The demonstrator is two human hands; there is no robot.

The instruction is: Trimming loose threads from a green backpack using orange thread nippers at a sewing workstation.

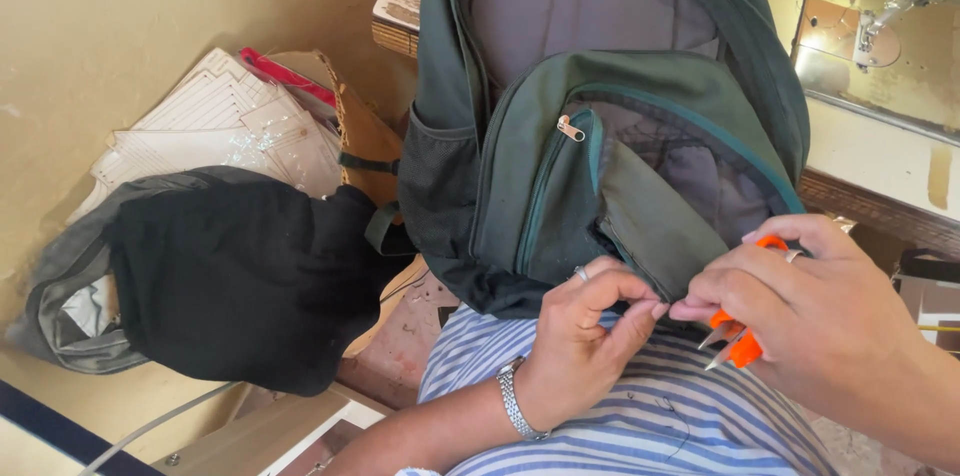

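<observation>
We've got the green backpack (600,146) on our lap, left hand (585,336) fingers pinched tight on the pocket's bottom edge, right hand (810,306) fingers wrapped round orange thread snips (738,336) just beside, so probably keep it taut and snip small.

Materials and finishes: backpack, snips, surroundings

Backpack (560,186): matt green woven cloth, grey lining, black mesh side pocket, bright metal zip pull (570,128). Snips (738,341): glossy orange plastic grip, bare metal blades. Wristband (517,401): shiny linked metal. Tabletop (400,6): worn wood. Stacked sheets (225,126): matt paper. Bag (225,276): dull black cloth.
</observation>
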